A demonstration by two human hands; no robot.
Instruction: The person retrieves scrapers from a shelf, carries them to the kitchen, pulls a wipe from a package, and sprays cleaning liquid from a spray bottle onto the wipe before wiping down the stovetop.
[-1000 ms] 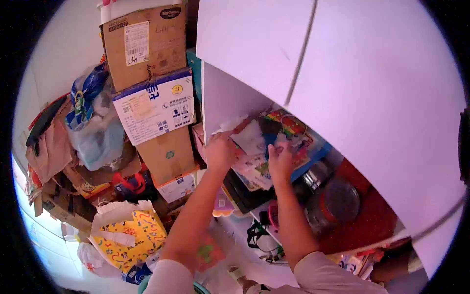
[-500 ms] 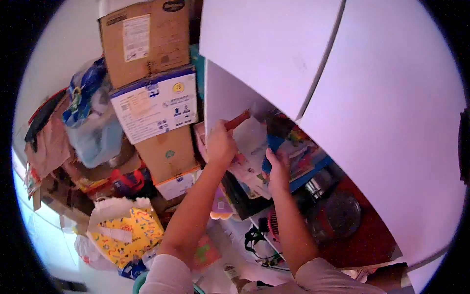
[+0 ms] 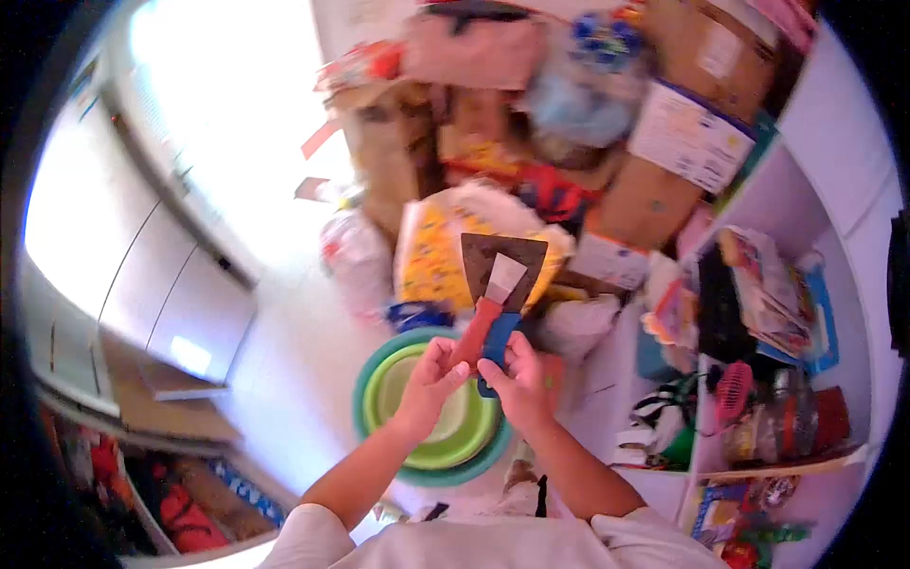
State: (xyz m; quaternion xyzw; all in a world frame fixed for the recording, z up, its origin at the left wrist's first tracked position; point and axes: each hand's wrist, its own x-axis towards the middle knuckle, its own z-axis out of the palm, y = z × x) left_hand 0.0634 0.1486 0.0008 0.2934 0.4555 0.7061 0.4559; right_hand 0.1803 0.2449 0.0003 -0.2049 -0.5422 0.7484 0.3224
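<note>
Two scrapers are held up side by side in front of me. My left hand [image 3: 436,379] is closed on the red handle of a scraper with a narrow pale blade [image 3: 505,277]. The blue handle of a second scraper, with a wide dark blade [image 3: 479,254], is in my right hand [image 3: 518,379]. The narrow blade overlaps the wide one. Beneath my hands are a green basin [image 3: 387,438] and a teal basin [image 3: 368,379] around it.
A yellow patterned bag [image 3: 427,251] stands beyond the basins. Stacked cardboard boxes [image 3: 654,194] are at the upper right. An open cabinet [image 3: 834,256] at the right holds papers, a pink brush [image 3: 733,391] and jars. An open drawer [image 3: 142,488] is at the lower left.
The view has swung left from the cabinet to the basins. Both hands have come out of the cabinet with the scrapers, which are now together over the basins.
</note>
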